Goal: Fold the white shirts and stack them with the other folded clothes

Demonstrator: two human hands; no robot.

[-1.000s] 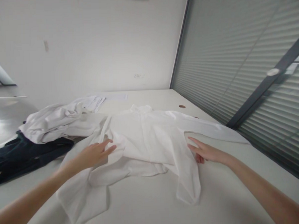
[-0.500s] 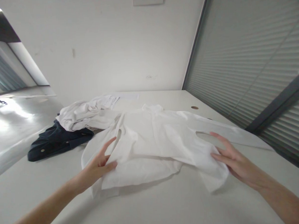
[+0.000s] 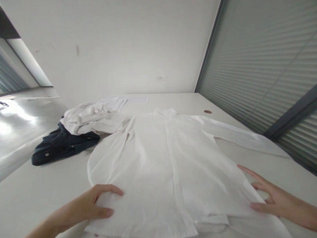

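A white long-sleeved shirt (image 3: pixel 154 160) lies front up on the table, with its collar at the far end and its button strip down the middle. Its right-side sleeve stretches out toward the blinds, while the left-side one is bent alongside the body. My left hand (image 3: pixel 86 205) rests on the lower left side of the shirt, thumb and forefinger spread apart. At the lower right edge is my right hand (image 3: pixel 275 200), its thumb on the cloth and its forefinger stretched out along the side. The hem near me is slightly folded right of the button strip.
To the left, a crumpled pile of white clothing (image 3: pixel 88 116) sits on a dark navy garment (image 3: pixel 63 145) with buttons. A round cable hole (image 3: pixel 207 111) is in the white table (image 3: pixel 189 101) at the far right. A wall stands behind, blinds (image 3: pixel 250 67) along the right.
The shirt's lower front, bunched and lifted before, now lies spread flat toward me. Both hands have moved nearer and lower, and the right one also outward. The view has tilted slightly down.
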